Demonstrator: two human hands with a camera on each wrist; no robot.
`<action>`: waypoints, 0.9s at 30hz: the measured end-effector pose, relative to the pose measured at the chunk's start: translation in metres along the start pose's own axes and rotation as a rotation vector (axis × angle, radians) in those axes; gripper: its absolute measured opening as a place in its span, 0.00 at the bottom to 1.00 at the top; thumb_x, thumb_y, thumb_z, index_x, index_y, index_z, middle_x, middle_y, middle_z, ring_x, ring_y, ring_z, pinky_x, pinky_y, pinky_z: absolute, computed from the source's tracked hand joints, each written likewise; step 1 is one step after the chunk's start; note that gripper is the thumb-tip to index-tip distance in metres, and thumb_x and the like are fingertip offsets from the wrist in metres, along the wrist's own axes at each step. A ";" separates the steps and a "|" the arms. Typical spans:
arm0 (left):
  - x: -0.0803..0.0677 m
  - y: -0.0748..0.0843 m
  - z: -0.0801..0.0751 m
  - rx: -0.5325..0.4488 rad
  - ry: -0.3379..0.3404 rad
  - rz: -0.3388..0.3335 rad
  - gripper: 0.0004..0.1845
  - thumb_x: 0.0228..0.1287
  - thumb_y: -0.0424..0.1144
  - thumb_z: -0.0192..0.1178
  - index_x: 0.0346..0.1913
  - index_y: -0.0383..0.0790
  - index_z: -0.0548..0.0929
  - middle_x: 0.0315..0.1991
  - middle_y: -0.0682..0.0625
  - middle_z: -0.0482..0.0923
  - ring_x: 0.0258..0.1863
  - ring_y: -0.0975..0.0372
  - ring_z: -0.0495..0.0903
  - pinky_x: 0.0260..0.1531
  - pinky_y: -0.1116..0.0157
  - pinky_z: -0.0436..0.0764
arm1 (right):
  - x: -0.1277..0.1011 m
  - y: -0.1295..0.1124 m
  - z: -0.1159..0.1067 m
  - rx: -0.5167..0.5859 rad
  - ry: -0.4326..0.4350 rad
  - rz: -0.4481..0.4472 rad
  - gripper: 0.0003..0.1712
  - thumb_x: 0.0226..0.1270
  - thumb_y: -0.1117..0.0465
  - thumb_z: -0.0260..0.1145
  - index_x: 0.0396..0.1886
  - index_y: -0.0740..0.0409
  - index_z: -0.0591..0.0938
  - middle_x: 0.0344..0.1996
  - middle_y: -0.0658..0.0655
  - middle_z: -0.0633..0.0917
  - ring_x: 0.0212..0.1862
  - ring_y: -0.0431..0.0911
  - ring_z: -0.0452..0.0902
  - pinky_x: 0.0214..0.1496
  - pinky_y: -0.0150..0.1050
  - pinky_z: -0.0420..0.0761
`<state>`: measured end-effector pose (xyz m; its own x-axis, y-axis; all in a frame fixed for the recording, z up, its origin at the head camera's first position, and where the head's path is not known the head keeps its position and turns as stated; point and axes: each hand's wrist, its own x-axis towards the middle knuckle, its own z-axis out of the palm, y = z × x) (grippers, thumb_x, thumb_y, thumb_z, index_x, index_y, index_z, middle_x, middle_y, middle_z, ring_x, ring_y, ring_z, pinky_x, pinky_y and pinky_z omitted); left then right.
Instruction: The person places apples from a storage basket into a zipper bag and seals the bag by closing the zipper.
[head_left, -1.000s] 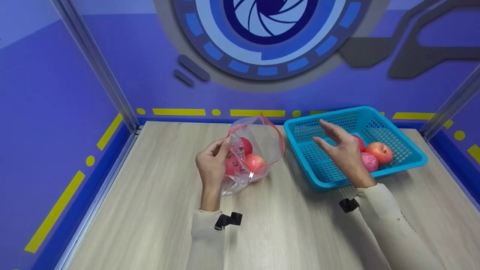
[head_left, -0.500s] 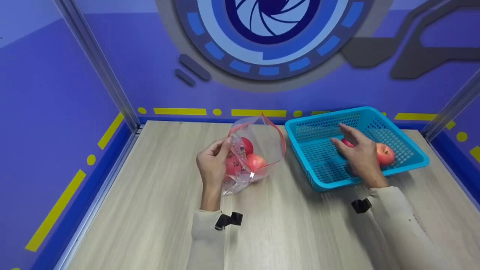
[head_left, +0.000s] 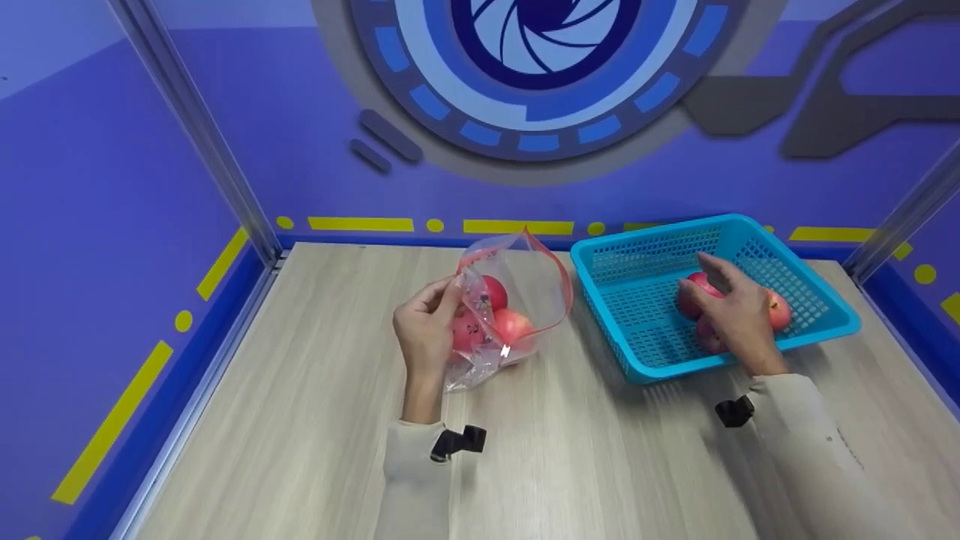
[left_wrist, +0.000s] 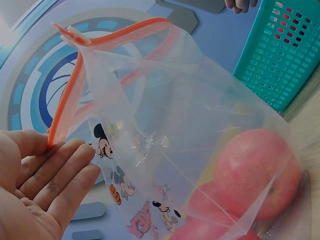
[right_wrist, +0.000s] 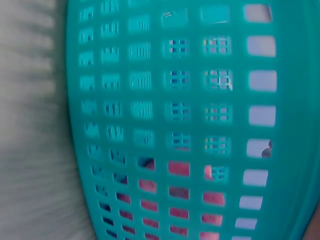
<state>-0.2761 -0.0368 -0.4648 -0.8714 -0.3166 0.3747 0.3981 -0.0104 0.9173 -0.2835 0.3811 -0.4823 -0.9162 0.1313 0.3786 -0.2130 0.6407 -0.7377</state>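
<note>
My left hand (head_left: pixel 426 322) pinches the orange-red zip edge of a clear plastic zip bag (left_wrist: pixel 180 115) printed with cartoon figures. Its mouth gapes, and red apples (left_wrist: pixel 257 172) sit at the bottom. Over the right part of a blue basket (head_left: pixel 637 367), my right hand (head_left: pixel 739 315) hovers with thumb and fingers spread apart. Just by the thumb lies a red apple (head_left: pixel 691 300). A darker apple (head_left: pixel 707 336) shows under the hand, and a paler apple (head_left: pixel 780 311) lies to its right, partly covered. In the right wrist view, the basket wall (right_wrist: pixel 195 100) hides the hand, and red shows through its holes.
Basket and bag stand on a light wood table (head_left: pixel 570 465), the basket right of the bag. A purple-blue panel (head_left: pixel 247 97) rises behind the table, with a side panel at left and metal posts (head_left: pixel 202 135) at the corners.
My right hand has moved rightward and come in over the apples in the basket, its fingers still apart. My left hand and the bag have stayed in place.
</note>
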 end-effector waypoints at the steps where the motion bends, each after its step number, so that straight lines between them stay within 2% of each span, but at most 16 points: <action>1: 0.000 0.000 0.000 -0.004 0.000 -0.002 0.07 0.71 0.32 0.71 0.45 0.30 0.93 0.34 0.43 0.90 0.34 0.35 0.85 0.36 0.52 0.90 | 0.000 0.001 -0.001 -0.005 -0.001 0.005 0.38 0.75 0.50 0.73 0.78 0.57 0.73 0.72 0.60 0.78 0.74 0.58 0.72 0.74 0.44 0.72; 3: 0.000 0.001 0.001 -0.006 -0.001 -0.007 0.07 0.71 0.32 0.71 0.45 0.30 0.93 0.33 0.42 0.90 0.33 0.38 0.86 0.36 0.52 0.90 | 0.001 0.004 -0.004 -0.025 0.001 0.015 0.39 0.74 0.50 0.74 0.78 0.58 0.73 0.72 0.61 0.77 0.73 0.60 0.72 0.75 0.49 0.72; 6: 0.000 0.002 0.001 -0.002 0.003 -0.013 0.07 0.71 0.32 0.71 0.45 0.30 0.93 0.33 0.42 0.90 0.30 0.49 0.87 0.34 0.59 0.90 | 0.002 0.008 -0.009 -0.060 -0.003 0.020 0.38 0.75 0.51 0.73 0.78 0.60 0.72 0.72 0.65 0.77 0.73 0.62 0.72 0.73 0.59 0.71; 9: 0.000 0.002 0.001 0.006 0.004 -0.017 0.07 0.71 0.33 0.71 0.45 0.31 0.93 0.34 0.43 0.90 0.29 0.57 0.86 0.33 0.65 0.89 | 0.002 0.012 -0.014 -0.101 -0.010 0.035 0.38 0.75 0.51 0.73 0.78 0.60 0.73 0.71 0.67 0.78 0.72 0.64 0.73 0.71 0.64 0.71; 14: -0.001 0.002 0.000 0.011 0.004 -0.018 0.08 0.71 0.33 0.71 0.45 0.32 0.93 0.35 0.43 0.90 0.32 0.45 0.87 0.36 0.57 0.90 | 0.001 0.017 -0.023 -0.119 -0.069 0.090 0.42 0.74 0.44 0.72 0.80 0.56 0.71 0.70 0.68 0.77 0.71 0.67 0.72 0.67 0.70 0.72; 18: -0.001 0.001 0.000 0.010 0.007 -0.016 0.07 0.71 0.33 0.71 0.45 0.32 0.93 0.35 0.44 0.90 0.34 0.39 0.87 0.37 0.52 0.90 | 0.000 0.020 -0.031 -0.115 -0.133 0.102 0.45 0.73 0.44 0.73 0.81 0.59 0.69 0.72 0.71 0.75 0.72 0.69 0.69 0.67 0.71 0.72; 22: -0.001 0.002 0.000 -0.003 0.006 -0.014 0.07 0.71 0.32 0.71 0.45 0.31 0.93 0.34 0.43 0.90 0.35 0.36 0.86 0.36 0.52 0.90 | 0.000 0.023 -0.039 -0.127 -0.188 0.115 0.48 0.71 0.42 0.74 0.80 0.62 0.68 0.73 0.72 0.73 0.72 0.71 0.70 0.66 0.64 0.74; 24: -0.001 0.002 0.000 -0.006 0.006 -0.017 0.07 0.71 0.33 0.71 0.45 0.31 0.93 0.34 0.43 0.90 0.35 0.37 0.86 0.36 0.53 0.90 | -0.001 0.025 -0.043 -0.138 -0.204 0.107 0.49 0.70 0.42 0.75 0.80 0.63 0.69 0.73 0.72 0.73 0.70 0.71 0.71 0.65 0.52 0.77; 27: -0.001 0.002 0.000 -0.006 0.005 -0.020 0.07 0.71 0.33 0.71 0.45 0.31 0.93 0.34 0.43 0.90 0.35 0.37 0.85 0.36 0.54 0.90 | -0.003 0.027 -0.048 -0.136 -0.217 0.081 0.47 0.69 0.43 0.76 0.78 0.64 0.71 0.71 0.73 0.75 0.69 0.72 0.73 0.58 0.30 0.80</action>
<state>-0.2744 -0.0367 -0.4633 -0.8778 -0.3214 0.3554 0.3821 -0.0221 0.9239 -0.2708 0.4344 -0.4768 -0.9829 0.0299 0.1817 -0.1022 0.7322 -0.6733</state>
